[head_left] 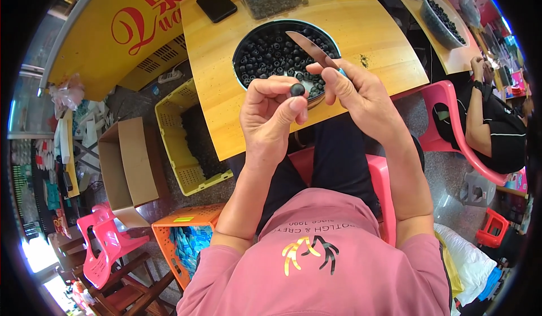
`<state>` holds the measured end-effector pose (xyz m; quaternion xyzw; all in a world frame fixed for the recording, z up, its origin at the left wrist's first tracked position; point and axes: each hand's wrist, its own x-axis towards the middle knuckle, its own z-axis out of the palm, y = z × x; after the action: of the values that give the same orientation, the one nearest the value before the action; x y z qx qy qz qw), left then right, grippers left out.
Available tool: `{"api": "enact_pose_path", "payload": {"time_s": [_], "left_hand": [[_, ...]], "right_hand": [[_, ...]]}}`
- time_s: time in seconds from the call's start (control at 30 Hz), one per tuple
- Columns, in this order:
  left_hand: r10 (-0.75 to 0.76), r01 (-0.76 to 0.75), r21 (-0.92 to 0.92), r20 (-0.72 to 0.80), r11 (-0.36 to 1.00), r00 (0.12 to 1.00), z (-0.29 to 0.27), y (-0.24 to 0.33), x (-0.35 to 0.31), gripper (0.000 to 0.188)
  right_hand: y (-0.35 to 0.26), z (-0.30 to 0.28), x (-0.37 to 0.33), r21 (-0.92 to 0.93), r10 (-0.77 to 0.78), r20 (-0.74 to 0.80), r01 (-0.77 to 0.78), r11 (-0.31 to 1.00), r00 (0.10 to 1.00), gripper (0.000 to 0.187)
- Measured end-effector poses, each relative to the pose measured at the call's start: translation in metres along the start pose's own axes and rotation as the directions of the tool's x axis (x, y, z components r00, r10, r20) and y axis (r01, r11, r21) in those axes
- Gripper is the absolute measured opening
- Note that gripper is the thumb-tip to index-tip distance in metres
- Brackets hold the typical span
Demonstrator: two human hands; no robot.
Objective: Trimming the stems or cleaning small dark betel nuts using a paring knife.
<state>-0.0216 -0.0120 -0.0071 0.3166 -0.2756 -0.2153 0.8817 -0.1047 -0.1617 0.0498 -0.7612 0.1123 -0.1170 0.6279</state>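
Observation:
Between the thumb and fingers of my left hand (270,115) is a small round black piece (297,90); its exact kind I cannot make out. My right hand (361,96) is closed around a knife (311,49), whose blade points up and to the left over a round tub (237,74). The knife's handle is mostly hidden in my fingers. Many small black ring-like pieces (271,53) fill the tub, which stands on the wooden table just beyond my hands. Knife and held piece are apart.
On the yellowish table (217,107) lie a black phone (216,5) and a clear container (271,0) of dark pieces. A yellow crate (169,130), cardboard box (132,169) and orange crate (186,211) stand left. At right, a person (491,124) sits on a pink chair (443,99).

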Motion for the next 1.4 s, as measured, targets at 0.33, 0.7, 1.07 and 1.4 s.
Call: {"api": "enact_pose_path", "payload": {"time_s": [0.33,0.7,1.07,1.4], "left_hand": [[-0.021,0.021,-0.012,-0.055,1.0,0.998,0.003,-0.001,-0.001,0.018],[-0.003,0.007,0.207,-0.022,0.978,1.0,0.005,0.005,-0.004,0.019],[-0.062,0.063,0.123,-0.013,0.99,0.998,0.006,0.004,-0.005,0.015],[-0.032,0.047,0.148,-0.099,0.988,0.995,0.007,0.002,-0.005,0.016]], "right_hand": [[-0.01,0.019,-0.005,0.257,-0.049,0.031,0.04,0.966,0.998,0.022],[-0.02,0.017,-0.008,0.256,-0.025,-0.028,0.031,0.966,0.999,0.02],[-0.009,0.016,-0.011,0.251,-0.01,-0.054,0.023,0.968,0.998,0.016],[0.004,0.02,-0.022,-0.662,-0.539,-0.062,0.37,0.652,0.84,0.017]]}}
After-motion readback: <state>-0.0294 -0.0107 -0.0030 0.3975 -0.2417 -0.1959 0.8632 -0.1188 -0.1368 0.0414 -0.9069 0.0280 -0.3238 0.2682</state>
